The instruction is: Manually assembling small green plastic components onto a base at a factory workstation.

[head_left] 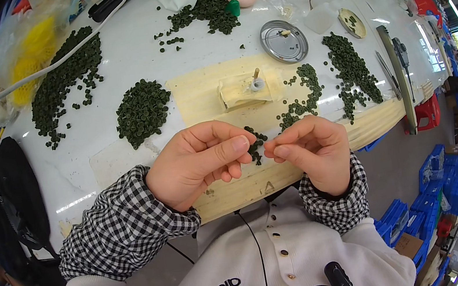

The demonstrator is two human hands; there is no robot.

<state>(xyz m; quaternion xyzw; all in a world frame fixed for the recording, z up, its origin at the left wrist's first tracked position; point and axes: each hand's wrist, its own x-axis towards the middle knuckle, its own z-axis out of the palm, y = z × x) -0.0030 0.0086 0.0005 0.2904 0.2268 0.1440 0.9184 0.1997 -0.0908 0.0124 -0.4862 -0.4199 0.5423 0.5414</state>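
Observation:
Near the table's front edge, my left hand (199, 162) is closed, its thumb and index fingertip pressed together. My right hand (315, 151) faces it a short gap away, also in a pinch. Whatever either pinch may hold is too small to make out. Just behind the fingertips lies a small cluster of dark green round pieces (257, 146). Beyond my hands stands a small block wrapped in pale yellow tape (242, 91), with a white ring-like fitting (256, 84) and a short peg (256, 73) on top. More green pieces (300, 108) lie scattered to its right.
Heaps of green pieces lie at left (144, 111), far left (65, 78), back (213, 10) and right (352, 67). A round metal dish (284, 41) stands behind the block. Long metal tweezers (388, 75) lie at right. A white cable (49, 69) crosses the left side.

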